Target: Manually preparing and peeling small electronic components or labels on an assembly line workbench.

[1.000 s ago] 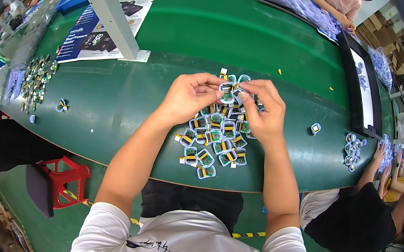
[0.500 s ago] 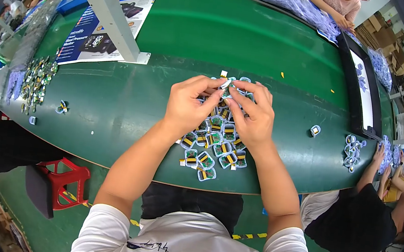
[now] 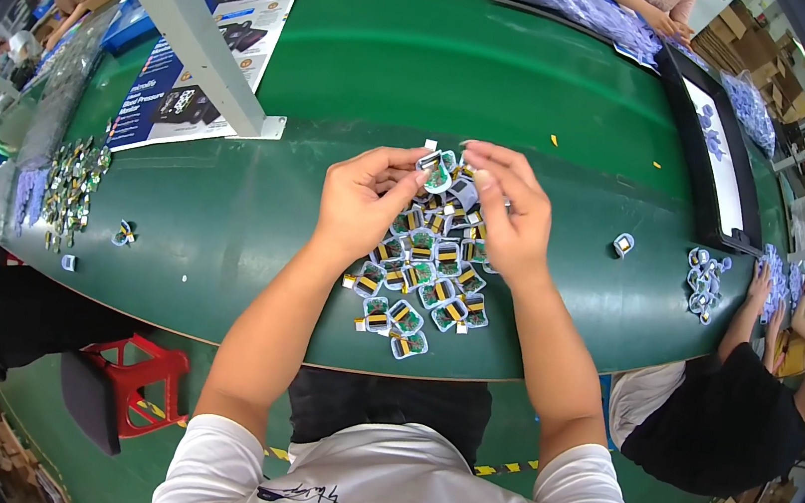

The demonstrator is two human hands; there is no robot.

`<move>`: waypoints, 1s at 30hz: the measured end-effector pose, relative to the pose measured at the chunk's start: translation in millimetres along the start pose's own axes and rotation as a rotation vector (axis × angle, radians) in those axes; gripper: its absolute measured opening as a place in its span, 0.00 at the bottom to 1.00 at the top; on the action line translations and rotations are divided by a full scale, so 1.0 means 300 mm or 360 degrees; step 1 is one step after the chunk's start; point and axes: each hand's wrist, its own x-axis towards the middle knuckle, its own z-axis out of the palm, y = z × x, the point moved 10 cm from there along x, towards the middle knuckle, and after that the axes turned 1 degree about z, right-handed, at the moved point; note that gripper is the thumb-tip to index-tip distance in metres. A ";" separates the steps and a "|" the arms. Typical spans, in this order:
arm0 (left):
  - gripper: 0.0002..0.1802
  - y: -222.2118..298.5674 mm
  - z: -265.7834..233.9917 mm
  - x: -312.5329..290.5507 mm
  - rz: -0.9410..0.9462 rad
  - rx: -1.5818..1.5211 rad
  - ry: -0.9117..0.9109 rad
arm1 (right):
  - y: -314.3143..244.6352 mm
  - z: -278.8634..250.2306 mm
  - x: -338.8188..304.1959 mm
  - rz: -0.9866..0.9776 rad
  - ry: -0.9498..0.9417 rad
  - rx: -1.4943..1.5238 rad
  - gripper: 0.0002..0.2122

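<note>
Between the thumb and fingertips of my left hand [image 3: 361, 196] is a small circuit-board module [image 3: 438, 177] with a pale rim and a green board. My right hand [image 3: 515, 215] is just to its right, thumb and fingers apart, with nothing visible in the grasp. Under and in front of both hands lies a pile of similar modules [image 3: 421, 246], pale-rimmed with green boards and black-and-yellow parts. Some have small white tabs sticking out. My hands hide part of the pile's far end.
The green table [image 3: 406, 61] carries loose boards [image 3: 75, 186] at far left, a printed sheet [image 3: 205, 76] by a metal post [image 3: 194, 25], and a black-framed tray [image 3: 723, 180] at right. More modules [image 3: 705, 285] lie near a co-worker [image 3: 723, 427]. A red stool [image 3: 140, 385] stands lower left.
My right hand has come off the module and moved slightly right, its fingers parting. The module stays in my left hand, now tilted with its green board showing. The whole view has shifted slightly.
</note>
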 end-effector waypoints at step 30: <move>0.16 0.037 -0.253 0.025 -0.0281 0.2009 0.0050 | 0.153 -0.557 -0.149 0.0163 -0.0018 -0.1856 0.13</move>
